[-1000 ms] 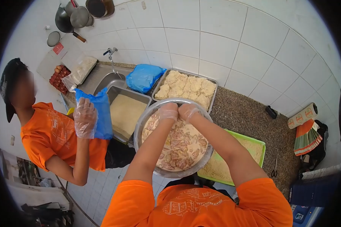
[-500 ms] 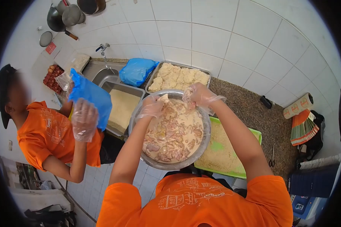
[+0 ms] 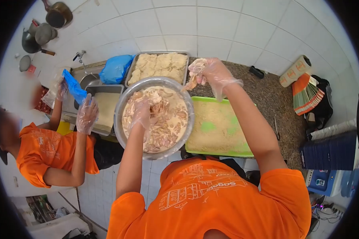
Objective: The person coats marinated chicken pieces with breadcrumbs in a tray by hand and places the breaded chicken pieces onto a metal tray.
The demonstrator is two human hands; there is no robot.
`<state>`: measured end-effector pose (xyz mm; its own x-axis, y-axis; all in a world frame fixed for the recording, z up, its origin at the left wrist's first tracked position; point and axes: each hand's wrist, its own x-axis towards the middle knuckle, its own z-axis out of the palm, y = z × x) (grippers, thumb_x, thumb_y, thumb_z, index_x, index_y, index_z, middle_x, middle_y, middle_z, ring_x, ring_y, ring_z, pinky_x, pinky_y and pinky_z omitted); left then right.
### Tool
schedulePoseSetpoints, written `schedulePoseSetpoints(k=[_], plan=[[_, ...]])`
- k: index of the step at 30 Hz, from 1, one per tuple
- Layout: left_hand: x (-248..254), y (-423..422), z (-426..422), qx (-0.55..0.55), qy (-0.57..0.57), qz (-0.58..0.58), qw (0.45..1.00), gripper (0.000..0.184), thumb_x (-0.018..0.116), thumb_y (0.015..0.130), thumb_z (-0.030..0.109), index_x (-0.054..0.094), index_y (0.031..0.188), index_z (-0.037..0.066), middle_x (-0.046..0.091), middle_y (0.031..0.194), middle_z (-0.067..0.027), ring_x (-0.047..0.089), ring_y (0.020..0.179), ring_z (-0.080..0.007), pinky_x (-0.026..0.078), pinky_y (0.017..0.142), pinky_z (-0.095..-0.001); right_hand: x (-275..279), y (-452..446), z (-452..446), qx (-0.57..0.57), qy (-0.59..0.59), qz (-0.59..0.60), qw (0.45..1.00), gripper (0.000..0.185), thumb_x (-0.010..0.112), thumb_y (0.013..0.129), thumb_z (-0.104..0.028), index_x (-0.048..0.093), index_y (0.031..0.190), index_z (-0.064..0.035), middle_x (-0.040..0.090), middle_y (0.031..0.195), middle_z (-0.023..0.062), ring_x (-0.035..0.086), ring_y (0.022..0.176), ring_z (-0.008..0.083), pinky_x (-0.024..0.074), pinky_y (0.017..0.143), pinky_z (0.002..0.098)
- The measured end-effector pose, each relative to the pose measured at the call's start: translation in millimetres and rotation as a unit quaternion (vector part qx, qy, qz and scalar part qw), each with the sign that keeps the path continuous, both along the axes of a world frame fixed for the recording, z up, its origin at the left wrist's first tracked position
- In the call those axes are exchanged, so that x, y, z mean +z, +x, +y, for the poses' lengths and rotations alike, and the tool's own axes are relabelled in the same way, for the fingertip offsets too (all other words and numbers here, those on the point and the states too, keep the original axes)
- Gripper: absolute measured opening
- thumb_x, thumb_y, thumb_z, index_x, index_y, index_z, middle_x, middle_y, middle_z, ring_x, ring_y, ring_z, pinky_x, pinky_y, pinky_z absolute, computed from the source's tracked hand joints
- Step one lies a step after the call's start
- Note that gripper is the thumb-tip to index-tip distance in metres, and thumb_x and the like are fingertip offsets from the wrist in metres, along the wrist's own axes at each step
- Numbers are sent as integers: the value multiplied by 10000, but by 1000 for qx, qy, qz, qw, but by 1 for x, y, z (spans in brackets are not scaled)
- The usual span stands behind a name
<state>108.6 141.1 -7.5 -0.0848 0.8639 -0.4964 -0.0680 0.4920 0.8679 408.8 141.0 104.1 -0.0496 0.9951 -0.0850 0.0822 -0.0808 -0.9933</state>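
Note:
My right hand [image 3: 217,76], in a clear plastic glove, is closed on a batter-coated piece of chicken [image 3: 192,81] that hangs between the bowl and the green tray. Gloved as well, my left hand [image 3: 141,114] reaches down into a large round metal bowl [image 3: 190,119]. Its fingertips are among the chicken pieces [image 3: 159,139] in pale, milky batter, so what they grip is hidden. Right of the bowl sits a bright green tray [image 3: 219,153] spread with pale crumbs [image 3: 215,119]; green bottom shows through in patches.
Behind the bowl is a metal tray [image 3: 186,67] of coated pieces. A grey pan [image 3: 115,88] of fine pale coating, a blue bag [image 3: 116,68] and a sink [image 3: 91,79] are to the left. A gloved co-worker [image 3: 60,149] holds blue plastic there. Scissors [image 3: 276,127] lie at right.
My right hand has lifted away from the bowl's rim to the right with a chicken piece. My left hand has gone lower into the bowl. The co-worker's blue plastic has been lowered and bunched.

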Motion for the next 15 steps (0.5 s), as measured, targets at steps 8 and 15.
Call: schedulePoseSetpoints(k=[8,15], plan=[[8,77,-59,-97,38,-111,988,343,554,993,366,621,1230,126,688,1037,-5,636,835,-135,513,667,-297,-25,48,-37,-9,-66,-53,996,119,671,935,-116,705,901,-7,701,775,62,640,607,116,497,523,255],[-44,166,-99,-143,-57,-193,969,355,585,978,339,619,1242,105,697,1087,-54,662,890,-161,519,712,-333,-105,107,-76,-41,-48,-14,998,224,672,923,-94,681,1107,34,732,975,97,673,720,139,522,565,251]])
